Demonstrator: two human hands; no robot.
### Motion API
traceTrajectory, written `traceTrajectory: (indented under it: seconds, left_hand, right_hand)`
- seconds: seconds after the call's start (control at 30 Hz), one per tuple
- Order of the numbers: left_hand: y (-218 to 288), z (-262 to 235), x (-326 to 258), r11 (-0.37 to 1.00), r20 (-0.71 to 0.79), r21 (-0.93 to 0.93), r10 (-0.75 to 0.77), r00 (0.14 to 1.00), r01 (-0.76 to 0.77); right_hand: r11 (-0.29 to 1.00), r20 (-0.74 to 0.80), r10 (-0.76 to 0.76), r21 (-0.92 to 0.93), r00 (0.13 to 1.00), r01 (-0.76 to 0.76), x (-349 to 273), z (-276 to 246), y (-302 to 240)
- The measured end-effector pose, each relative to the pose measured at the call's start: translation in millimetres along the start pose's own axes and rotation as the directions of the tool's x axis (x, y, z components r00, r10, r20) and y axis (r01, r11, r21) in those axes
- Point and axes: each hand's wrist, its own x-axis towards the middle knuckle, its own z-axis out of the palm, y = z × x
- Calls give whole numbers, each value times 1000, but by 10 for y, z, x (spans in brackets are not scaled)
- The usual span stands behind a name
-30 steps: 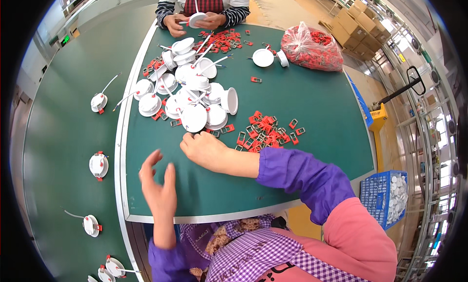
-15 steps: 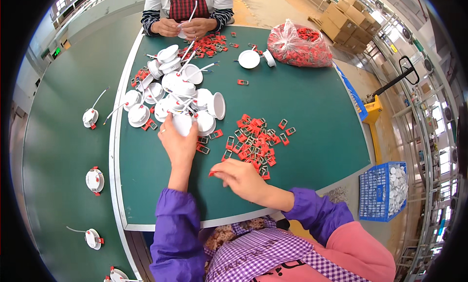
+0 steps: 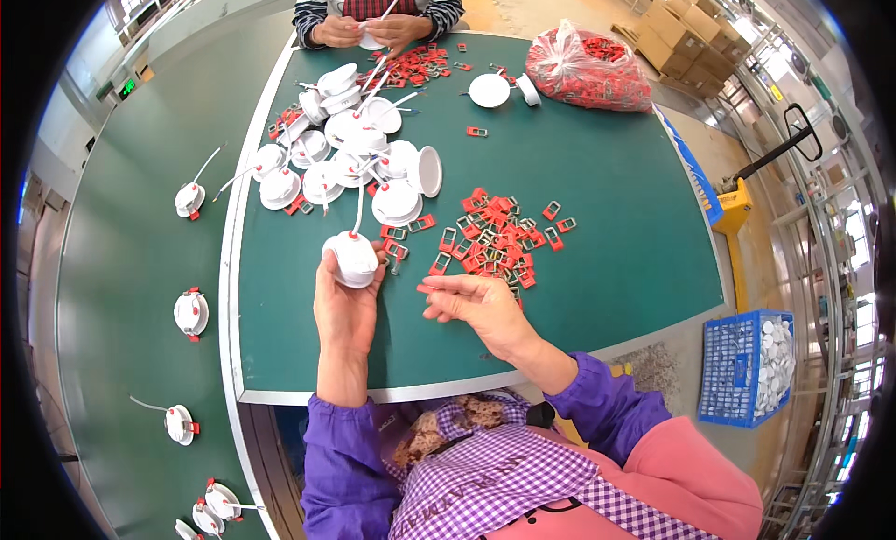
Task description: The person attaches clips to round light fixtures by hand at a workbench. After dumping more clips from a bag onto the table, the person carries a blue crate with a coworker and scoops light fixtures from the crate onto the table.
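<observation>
Head view: just left of the frame's centre, the left hand (image 3: 343,307) is closed around a white round lamp housing (image 3: 354,257), whose white wire runs up toward the heap of white housings (image 3: 350,153) in the upper middle. Beside it, the right hand (image 3: 474,302) has its fingers drawn together, thumb against fingertips; whether a small part sits pinched there, I cannot tell. Just above that hand lies the scatter of red clips (image 3: 495,237) on the green table (image 3: 607,260). At the top edge a co-worker's hands (image 3: 369,31) hold a white piece (more red clips lie just before them). A clear plastic bag of red clips (image 3: 588,69) sits at upper right, cardboard boxes (image 3: 681,22) behind it on the floor. A blue crate of white discs (image 3: 756,367) stands at lower right. Finished lamps lie apart on the green belt (image 3: 131,260) at left.
</observation>
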Motion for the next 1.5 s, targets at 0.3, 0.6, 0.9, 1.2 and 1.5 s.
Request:
traceTrajectory:
  seconds: [0.3, 0.6, 0.9, 1.2, 1.5]
  left_hand:
    - [-109, 58, -489, 963, 53, -171, -202, 978, 208]
    - [-234, 199, -818, 998, -115, 61, 14, 993, -8]
    - [-315, 205, -869, 971, -152, 238, 44, 987, -7]
    - [-371, 301, -923, 954, -109, 276, 154, 982, -118]
    - [-427, 207, -939, 943, -85, 298, 179, 980, -146]
  right_hand:
    - [996, -73, -51, -82, 996, 45, 21, -76, -83]
    - [983, -65, -185, 0, 981, 185, 103, 129, 49]
    - [743, 40, -430, -553, 902, 379, -68, 118, -88]
    - [657, 117, -492, -601, 863, 456, -131, 145, -130]
    - [581, 147, -534, -652, 833, 487, -160, 179, -118]
